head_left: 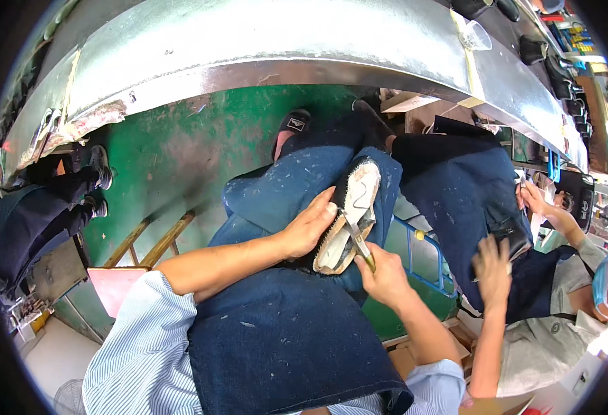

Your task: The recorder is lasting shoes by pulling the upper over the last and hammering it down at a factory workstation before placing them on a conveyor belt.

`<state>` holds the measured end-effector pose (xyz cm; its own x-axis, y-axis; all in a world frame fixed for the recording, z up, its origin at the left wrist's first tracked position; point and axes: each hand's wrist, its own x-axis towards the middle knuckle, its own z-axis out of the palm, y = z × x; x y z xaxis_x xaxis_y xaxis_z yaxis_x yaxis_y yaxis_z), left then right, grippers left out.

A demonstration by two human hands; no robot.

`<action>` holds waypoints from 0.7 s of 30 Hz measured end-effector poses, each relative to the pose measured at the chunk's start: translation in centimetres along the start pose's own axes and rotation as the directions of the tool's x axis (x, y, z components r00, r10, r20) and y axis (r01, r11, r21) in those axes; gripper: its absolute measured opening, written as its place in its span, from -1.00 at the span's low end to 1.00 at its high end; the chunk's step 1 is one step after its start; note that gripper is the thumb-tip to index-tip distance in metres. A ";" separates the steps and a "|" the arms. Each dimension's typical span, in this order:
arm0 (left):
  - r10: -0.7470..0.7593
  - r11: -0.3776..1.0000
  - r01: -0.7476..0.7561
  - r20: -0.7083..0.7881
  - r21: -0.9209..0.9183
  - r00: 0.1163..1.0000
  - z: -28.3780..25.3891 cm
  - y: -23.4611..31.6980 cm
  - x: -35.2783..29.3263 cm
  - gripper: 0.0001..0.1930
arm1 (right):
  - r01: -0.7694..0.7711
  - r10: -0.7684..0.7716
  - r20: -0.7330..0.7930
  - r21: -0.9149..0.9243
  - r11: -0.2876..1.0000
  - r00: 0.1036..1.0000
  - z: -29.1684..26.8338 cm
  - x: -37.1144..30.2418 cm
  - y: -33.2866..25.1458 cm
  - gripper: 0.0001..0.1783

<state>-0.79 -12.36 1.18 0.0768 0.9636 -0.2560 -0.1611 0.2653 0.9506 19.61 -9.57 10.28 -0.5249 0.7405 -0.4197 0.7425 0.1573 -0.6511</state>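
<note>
A dark shoe [366,187] lies bottom up across my lap, its whitish underside facing me and a jagged, stitched-looking edge running round it. My left hand [309,225] grips the shoe by its left side, thumb pressed near the edge. In my right hand [385,274] is a knife [356,238] with a flat metal blade and a yellowish handle. Its blade lies across the shoe's underside, the tip close to my left thumb. My fingers hide part of the handle. Beneath the shoe, a dark blue apron [283,332] covers my legs.
Ahead runs a long metal-topped bench [262,41]. At my right sits a co-worker in a mask, the co-worker's hand [492,273] blurred over a dark apron. A pink-topped stool [114,287] stands left, a blue metal frame [438,270] right. Dark shoes [559,76] line the far right.
</note>
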 end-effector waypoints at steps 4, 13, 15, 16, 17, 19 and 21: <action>-0.015 0.994 0.019 0.033 -0.111 0.999 0.3 0.2 1.5 -0.27 | -0.036 0.106 -0.243 0.277 0.960 0.964 4.8 -1.2 0.9 -0.74; 0.097 0.941 -0.050 -0.124 0.334 0.988 1.3 1.3 1.9 -0.24 | 0.062 -0.087 -0.098 -0.237 0.969 0.991 -3.4 0.2 -0.1 -0.64; 0.062 0.945 -0.022 -0.112 0.326 0.992 1.3 1.8 1.9 -0.25 | 0.062 -0.071 -0.044 -0.172 0.983 0.997 -4.6 0.7 -0.4 -0.65; 0.026 0.948 0.005 -0.094 0.318 0.995 1.3 2.1 1.8 -0.26 | 0.055 -0.054 0.010 -0.106 0.993 0.998 -5.1 1.1 -0.4 -0.65; 0.030 0.947 0.004 -0.102 0.321 0.994 1.2 2.3 1.7 -0.26 | -0.012 0.013 0.186 -0.006 1.000 0.983 -5.7 1.7 0.0 -0.61; 0.016 0.972 0.002 -0.073 0.235 0.997 1.0 2.7 1.9 -0.28 | -0.180 0.118 0.286 0.198 0.964 0.951 -5.5 2.1 1.4 -0.62; 0.099 0.964 -0.076 -0.078 0.256 0.992 1.3 2.2 2.0 -0.28 | -0.343 0.168 0.395 0.431 0.835 0.903 -5.1 1.9 2.0 -0.64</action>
<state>0.29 -9.85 2.98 -0.0162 0.9847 -0.1734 0.0909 0.1741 0.9805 22.18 -4.48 11.44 -0.5137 0.4376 -0.7380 0.6206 -0.4044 -0.6718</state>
